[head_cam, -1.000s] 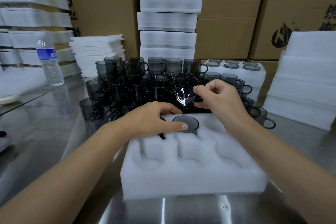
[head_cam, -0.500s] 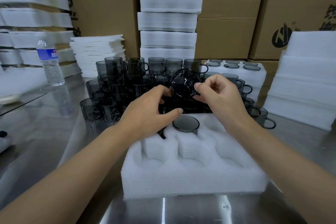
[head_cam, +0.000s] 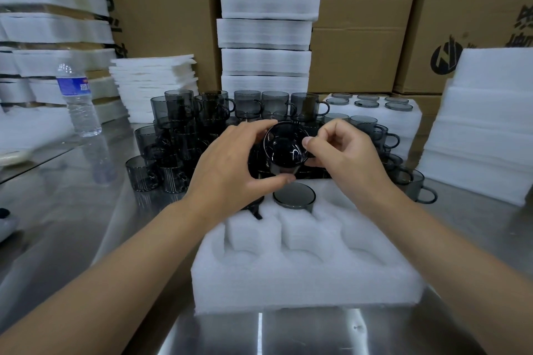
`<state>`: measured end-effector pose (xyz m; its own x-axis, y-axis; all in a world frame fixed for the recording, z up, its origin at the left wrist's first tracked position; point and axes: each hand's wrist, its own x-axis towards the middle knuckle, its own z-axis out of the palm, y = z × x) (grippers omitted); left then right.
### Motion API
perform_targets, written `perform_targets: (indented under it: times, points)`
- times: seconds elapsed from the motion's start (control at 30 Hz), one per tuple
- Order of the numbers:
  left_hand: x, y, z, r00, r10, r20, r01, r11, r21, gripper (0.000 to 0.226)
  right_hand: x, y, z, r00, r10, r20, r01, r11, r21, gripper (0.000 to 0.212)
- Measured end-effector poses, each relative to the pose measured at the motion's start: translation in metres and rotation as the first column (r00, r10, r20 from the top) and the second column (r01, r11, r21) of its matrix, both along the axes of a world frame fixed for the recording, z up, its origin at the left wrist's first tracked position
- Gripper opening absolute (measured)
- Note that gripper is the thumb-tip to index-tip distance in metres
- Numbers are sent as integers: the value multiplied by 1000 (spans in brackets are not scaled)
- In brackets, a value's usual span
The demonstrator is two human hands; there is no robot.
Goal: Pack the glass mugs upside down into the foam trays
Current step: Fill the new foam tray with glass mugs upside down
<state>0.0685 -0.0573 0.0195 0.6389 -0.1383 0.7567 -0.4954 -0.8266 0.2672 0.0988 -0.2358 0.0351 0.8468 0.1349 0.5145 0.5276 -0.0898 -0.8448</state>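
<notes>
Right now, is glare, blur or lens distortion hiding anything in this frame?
Head view: little motion blur; white streaks of glare on the steel table at the near edge; bright glints on the held mug, its handle hard to make out; the wide lens bows the foam stacks and cartons at the edges.

My left hand (head_cam: 230,164) blocks the left wall of the held mug (head_cam: 284,150), and the curled fingers (head_cam: 331,132) of my right hand (head_cam: 343,153) mask its right side, so I cannot tell where its handle sits. Under the left palm, the far-left pocket of the foam tray (head_cam: 302,282) is covered; only a dark handle (head_cam: 257,212) pokes out (what it belongs to is unseen). Behind the fingertips the crowded mugs (head_cam: 184,135) merge into one dark mass. Left of the fingers, the bottle (head_cam: 78,101) label is unreadable. To their right, the carton (head_cam: 490,8) print is cut by the edge.
</notes>
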Motion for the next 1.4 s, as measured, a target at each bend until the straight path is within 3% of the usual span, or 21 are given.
perform_targets:
  times: [0.57, 1.4]
  points:
    - [3, 2, -2, 998, -56, -7, 56, 998, -18, 62, -5, 0, 0, 998, 56, 36, -48, 982, -184, 12]
    - [7, 3, -4, 997, -69, -24, 69, 997, -29, 66, -4, 0, 0, 998, 39, 45, -30, 981, -191, 11]
